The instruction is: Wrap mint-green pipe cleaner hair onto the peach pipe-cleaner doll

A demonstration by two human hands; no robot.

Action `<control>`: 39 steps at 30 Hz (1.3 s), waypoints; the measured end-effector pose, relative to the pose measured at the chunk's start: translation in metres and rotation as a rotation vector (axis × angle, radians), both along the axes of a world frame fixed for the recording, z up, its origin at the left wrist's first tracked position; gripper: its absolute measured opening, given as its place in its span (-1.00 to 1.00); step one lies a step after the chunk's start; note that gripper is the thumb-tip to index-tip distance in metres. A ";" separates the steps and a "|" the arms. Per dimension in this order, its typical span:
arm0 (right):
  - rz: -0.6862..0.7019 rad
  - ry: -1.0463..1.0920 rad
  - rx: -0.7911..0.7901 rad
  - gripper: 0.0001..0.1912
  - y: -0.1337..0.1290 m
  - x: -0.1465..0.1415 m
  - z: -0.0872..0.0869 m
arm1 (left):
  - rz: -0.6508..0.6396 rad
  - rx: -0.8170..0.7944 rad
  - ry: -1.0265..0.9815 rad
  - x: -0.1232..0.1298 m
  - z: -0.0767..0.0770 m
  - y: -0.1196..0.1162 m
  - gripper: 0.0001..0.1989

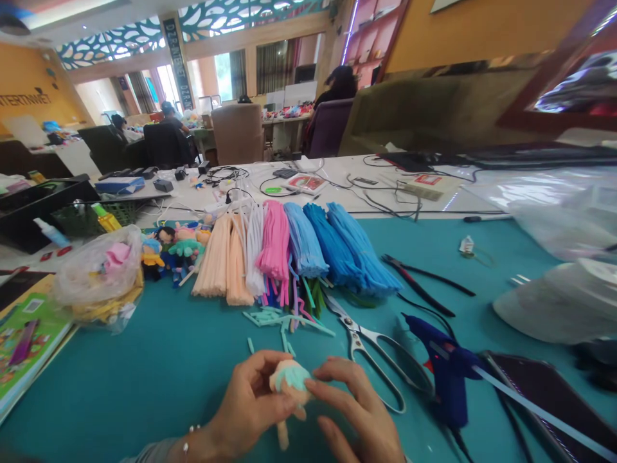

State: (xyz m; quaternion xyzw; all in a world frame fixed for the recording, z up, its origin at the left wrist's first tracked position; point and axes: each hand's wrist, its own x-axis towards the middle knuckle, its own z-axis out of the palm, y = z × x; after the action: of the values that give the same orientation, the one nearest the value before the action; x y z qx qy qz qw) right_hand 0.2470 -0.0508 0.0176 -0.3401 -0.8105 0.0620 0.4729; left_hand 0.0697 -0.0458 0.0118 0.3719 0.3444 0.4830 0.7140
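Holding small doll (290,381): left hand (258,402) pinching | plastic bag (99,273): pink piece (117,256) inside

Scissors (359,334) lie open beside a blue glue gun (446,363)

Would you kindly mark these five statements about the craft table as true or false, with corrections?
1. The left hand holds a small peach-and-mint fuzzy figure. True.
2. The silver metal scissors lie left of the peach fuzzy bundles. False: the scissors lie to their right.
3. A pale glue stick sticks out of the dark blue glue gun. True.
4. The pink fuzzy bundle lies between the white and light blue ones. True.
5. The right hand grips the red-and-black-handled pliers. False: the pliers lie on the teal mat; that hand is at the figure.
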 end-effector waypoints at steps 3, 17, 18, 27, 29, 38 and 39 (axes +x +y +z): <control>-0.003 0.023 -0.002 -0.66 0.000 -0.001 0.001 | -0.002 0.000 0.008 0.000 0.005 -0.001 -0.47; -0.077 0.119 -0.074 -0.77 -0.002 -0.003 0.006 | -0.070 -0.039 -0.079 -0.007 0.008 -0.002 -0.51; -0.076 0.119 -0.072 -0.78 -0.003 -0.004 0.006 | -0.074 -0.034 -0.097 -0.007 0.009 -0.002 -0.53; -0.048 0.109 -0.038 -0.75 -0.005 -0.005 0.009 | -0.100 -0.011 -0.160 -0.007 0.011 -0.001 -0.57; -0.046 0.109 -0.035 -0.74 -0.005 -0.006 0.010 | -0.105 -0.027 -0.162 -0.008 0.010 -0.001 -0.57; -0.029 0.224 -0.151 -0.81 -0.003 -0.005 0.016 | -0.057 -0.176 -0.055 -0.011 0.013 -0.001 -0.55; -0.019 0.241 -0.182 -0.83 -0.002 -0.005 0.017 | -0.051 -0.188 -0.067 -0.011 0.014 -0.001 -0.56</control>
State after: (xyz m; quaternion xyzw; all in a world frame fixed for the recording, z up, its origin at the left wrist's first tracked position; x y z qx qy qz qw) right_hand 0.2423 -0.0527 0.0341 -0.3792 -0.7356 0.1713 0.5346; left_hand 0.0583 -0.0471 0.0259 0.2957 0.3546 0.4423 0.7689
